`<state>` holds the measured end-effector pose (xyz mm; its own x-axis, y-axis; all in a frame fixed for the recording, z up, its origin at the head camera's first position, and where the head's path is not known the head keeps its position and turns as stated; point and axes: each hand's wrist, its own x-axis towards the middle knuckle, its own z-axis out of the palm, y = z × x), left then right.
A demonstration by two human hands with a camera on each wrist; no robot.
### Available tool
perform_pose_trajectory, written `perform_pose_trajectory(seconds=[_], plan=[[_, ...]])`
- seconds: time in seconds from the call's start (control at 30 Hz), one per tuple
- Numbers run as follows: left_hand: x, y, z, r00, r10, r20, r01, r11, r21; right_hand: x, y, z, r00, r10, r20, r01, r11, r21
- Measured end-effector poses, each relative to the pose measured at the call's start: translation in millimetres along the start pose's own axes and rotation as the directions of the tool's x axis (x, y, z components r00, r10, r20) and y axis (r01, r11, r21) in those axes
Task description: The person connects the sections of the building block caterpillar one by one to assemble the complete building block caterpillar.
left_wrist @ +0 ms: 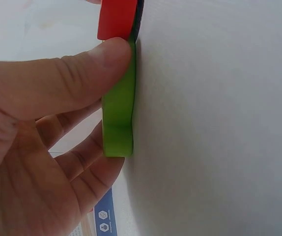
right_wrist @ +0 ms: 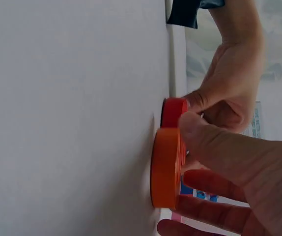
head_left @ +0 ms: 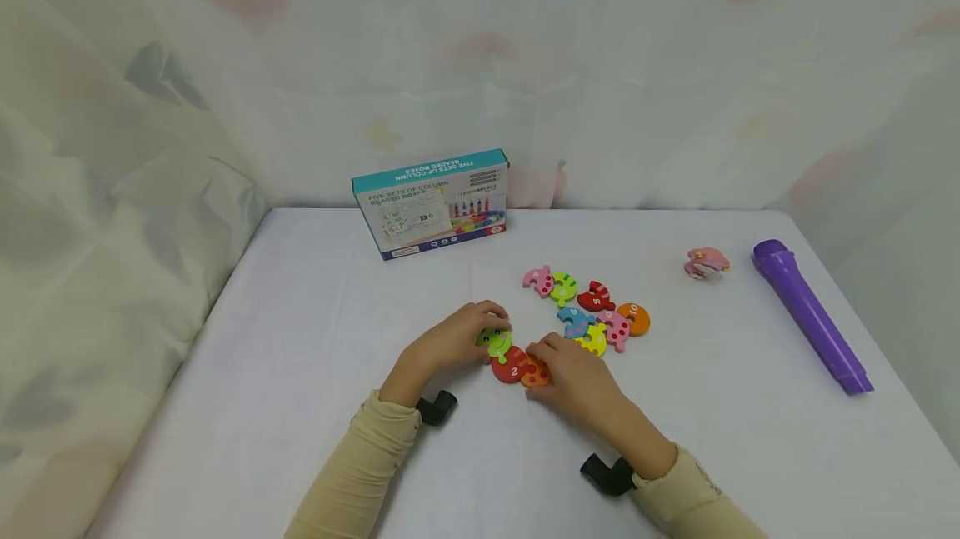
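Observation:
A green puzzle piece with a smiling face (head_left: 495, 344) lies on the table, pinched between the thumb and fingers of my left hand (head_left: 454, 339). Linked to it is a red puzzle piece marked 2 (head_left: 510, 366). An orange puzzle piece with red dots (head_left: 535, 372) adjoins the red one, and my right hand (head_left: 583, 382) grips its outer side. In the left wrist view the thumb presses the edge of the green piece (left_wrist: 118, 110) near the red piece (left_wrist: 117, 18). The right wrist view shows the orange piece (right_wrist: 164, 169) from its edge, with thumb and fingers about it.
Several loose coloured pieces lie beyond my right hand, among them a blue piece (head_left: 575, 321) and an orange piece marked 10 (head_left: 636, 319). A bead-set box (head_left: 435, 206) stands at the back. Right of these are a pink toy figure (head_left: 706, 262) and a purple tube (head_left: 812, 314).

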<state>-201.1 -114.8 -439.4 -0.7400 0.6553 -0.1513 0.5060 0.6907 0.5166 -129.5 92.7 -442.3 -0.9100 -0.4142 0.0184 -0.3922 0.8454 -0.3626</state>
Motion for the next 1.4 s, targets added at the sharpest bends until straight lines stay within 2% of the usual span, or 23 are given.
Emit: perform_pose_trajectory(seconds=[0.2, 0.3, 0.4, 0.6, 0.77, 0.87, 0.97, 1.13, 1.27, 1.4], plan=[[-2.4, 1.0, -0.5, 1.0, -0.008, -0.004, 0.008, 1.0, -0.003, 12.5, 14, -15, 0.998, -0.013, -0.068, 0.013, 1.0, 0.002], [-3.1, 1.6, -0.8, 1.0, -0.01, -0.006, 0.01, 1.0, -0.004, 29.5, 25, -29, 0.995, -0.018, -0.097, 0.018, 1.0, -0.007], [-2.6, 2.1, -0.4, 1.0, -0.007, -0.003, 0.007, 1.0, -0.004, 51.5, 36, -40, 0.995, -0.037, -0.092, 0.03, 0.997, -0.076], [-0.9, 2.1, 0.6, 1.0, -0.006, 0.006, 0.007, 1.0, -0.01, 89.4, 47, -45, 0.997, -0.075, 0.016, 0.076, 0.973, -0.217], [-1.1, 0.6, 0.7, 1.0, -0.008, 0.003, 0.008, 1.0, -0.009, 108.8, 47, -41, 0.989, -0.039, 0.143, 0.076, 0.963, -0.258], [-1.4, 0.1, 0.3, 1.0, -0.005, 0.003, 0.005, 1.0, -0.015, 116.3, 46, -38, 0.984, -0.024, 0.178, 0.072, 0.961, -0.268], [-1.6, -0.1, 0.7, 1.0, -0.003, -0.002, 0.003, 1.0, -0.015, 119.7, 46, -37, 0.982, -0.039, 0.183, 0.088, 0.959, -0.269], [-2.0, 0.2, 0.9, 1.0, -0.004, -0.007, 0.004, 1.0, -0.012, 115.9, 43, -39, 0.984, -0.097, 0.148, 0.133, 0.956, -0.261], [-2.5, 0.5, 0.2, 1.0, 0.002, -0.008, -0.002, 1.0, -0.012, 102.7, 36, -43, 0.978, -0.177, 0.107, 0.195, 0.962, -0.191], [-3.6, -0.1, -1.0, 1.0, 0.001, -0.007, -0.001, 1.0, -0.009, 83.1, 30, -42, 0.966, -0.231, 0.112, 0.242, 0.965, -0.097]])
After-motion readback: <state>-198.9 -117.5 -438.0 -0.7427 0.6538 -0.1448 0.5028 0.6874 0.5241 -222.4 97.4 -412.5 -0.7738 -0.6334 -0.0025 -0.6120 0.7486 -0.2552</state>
